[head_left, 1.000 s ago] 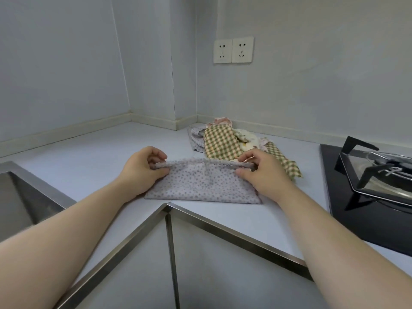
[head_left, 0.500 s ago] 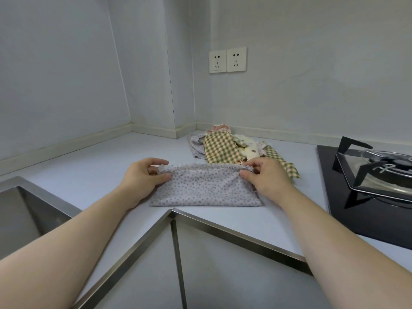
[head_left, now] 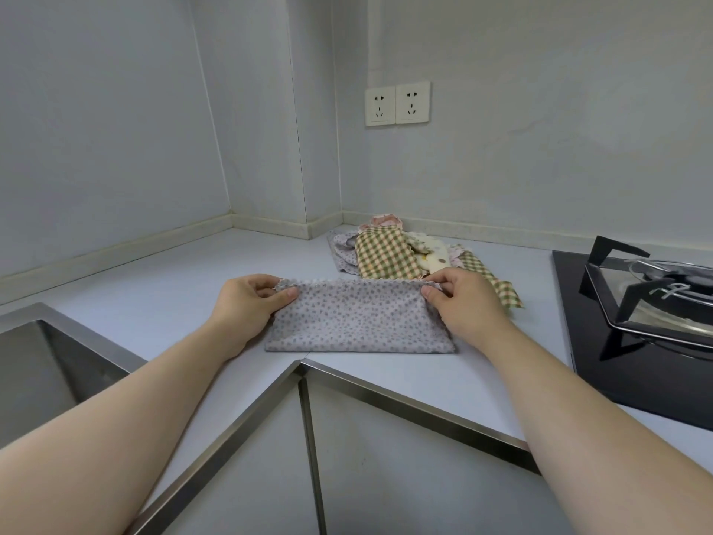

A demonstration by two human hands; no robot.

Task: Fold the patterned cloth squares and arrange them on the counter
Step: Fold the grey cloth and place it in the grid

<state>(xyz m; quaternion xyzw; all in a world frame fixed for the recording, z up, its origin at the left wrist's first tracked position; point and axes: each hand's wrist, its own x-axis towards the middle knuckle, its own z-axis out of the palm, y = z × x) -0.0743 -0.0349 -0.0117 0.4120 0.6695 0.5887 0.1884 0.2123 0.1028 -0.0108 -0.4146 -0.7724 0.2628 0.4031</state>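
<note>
Your fingertips (head_left: 288, 293) pinch the cloth's (head_left: 359, 320) far corners, thumbs on top: left hand (head_left: 247, 303) at one end, right hand (head_left: 465, 303) at the other. The cloth lies folded flat on the counter (head_left: 154, 287), its long axis running straight across between your hands, scalloped edge away from you. Neither hand is nearer. The next fold looks end to end, along that axis. Your wrists sit low, forearms angling inward. The pile (head_left: 386, 252) waits just behind.

Open counter (head_left: 162, 279) at left; cloth pile (head_left: 382, 256) behind, stove (head_left: 636, 380) right, sink (head_left: 46, 364) near-left
</note>
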